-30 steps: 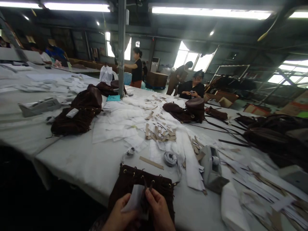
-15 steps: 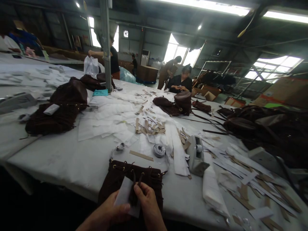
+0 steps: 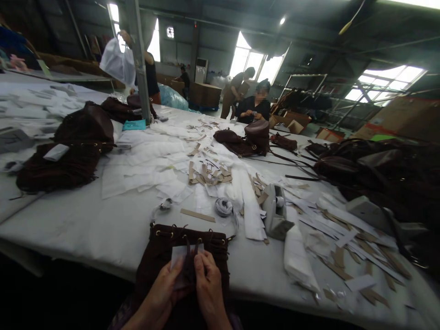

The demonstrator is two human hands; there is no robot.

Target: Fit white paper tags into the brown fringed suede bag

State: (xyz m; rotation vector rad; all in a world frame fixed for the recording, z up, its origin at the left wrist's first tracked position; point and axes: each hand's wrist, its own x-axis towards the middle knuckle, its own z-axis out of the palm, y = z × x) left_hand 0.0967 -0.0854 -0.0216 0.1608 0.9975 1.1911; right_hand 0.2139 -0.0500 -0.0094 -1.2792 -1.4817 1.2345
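A dark brown drawstring bag (image 3: 147,266) with brass eyelets lies over the table's front edge, close to me. On its front, a white sheet (image 3: 177,253) sits behind the bag's dark cords (image 3: 188,266). My left hand (image 3: 165,286) pinches the sheet at its left side, thumb on top. My right hand (image 3: 209,275) is closed at the right side of the sheet and cords, thumb and fingers pressed together. Wrapped strap ends, one a grey coil (image 3: 223,206), lie behind the bag. A flat brown strip (image 3: 197,215) rests between them.
A grey tape dispenser (image 3: 276,215) stands right of the bag, beside a roll of white wrap (image 3: 299,261). Paper and brown strips cover the right side. More brown bags (image 3: 58,165) lie left, with a dark pile (image 3: 371,169) right. Co-workers (image 3: 256,105) are across the table.
The white sheet has turned from slanted to nearly level, lying behind the cords. Both hands have shifted slightly with it. A co-worker at the back left has raised a white bag.
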